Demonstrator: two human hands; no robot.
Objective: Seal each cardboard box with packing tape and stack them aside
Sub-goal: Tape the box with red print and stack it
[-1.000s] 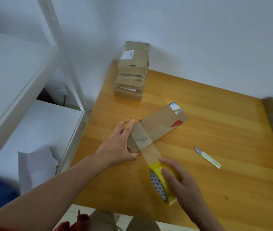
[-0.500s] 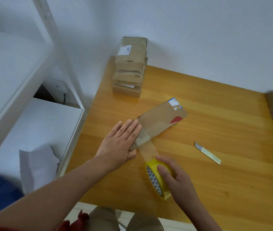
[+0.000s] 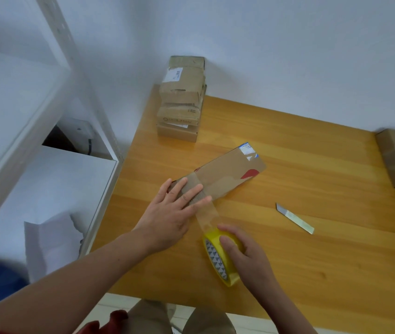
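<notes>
A long, flat, brown cardboard box (image 3: 225,174) lies slantwise mid-table, with a red mark and a blue-and-white label at its far end. Your left hand (image 3: 167,218) presses its near end, fingers straight. Your right hand (image 3: 247,259) grips a yellow tape roll (image 3: 220,259) on edge just beside the box; a clear tape strip (image 3: 207,215) joins roll and box. On the wooden table (image 3: 312,261), stacked boxes (image 3: 182,100) stand in the far left corner by a white wall (image 3: 288,44). A small blade (image 3: 294,218) lies to the right, and white shelving (image 3: 23,116) stands to the left.
</notes>
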